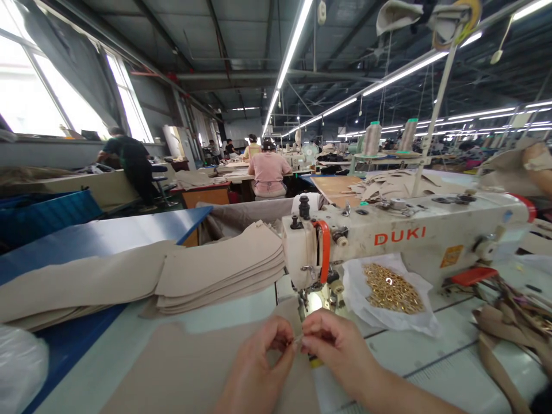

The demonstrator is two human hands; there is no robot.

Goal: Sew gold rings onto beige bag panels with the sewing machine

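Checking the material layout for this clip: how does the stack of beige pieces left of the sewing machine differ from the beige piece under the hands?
The stack of beige pieces is many layers deep and lies untouched left of the machine; the beige piece is a single flat sheet lying under the left hand and right hand. They share one tan colour.

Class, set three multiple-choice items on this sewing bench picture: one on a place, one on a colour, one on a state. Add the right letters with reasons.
1. Where does the pile of gold metal pieces lie?
A. on white plastic under the sewing machine arm
B. on the blue table
C. in the left hand

2. What colour is the lettering on the machine?
A. green
B. red-orange
C. black

3. How are the two hands placed?
A. wide apart
B. fingertips together in front of the needle
C. flat on the stack of tan pieces

Answers: 1 A, the pieces sit on the white sheet. 2 B, the letters are red-orange. 3 B, the left hand and right hand pinch something small.
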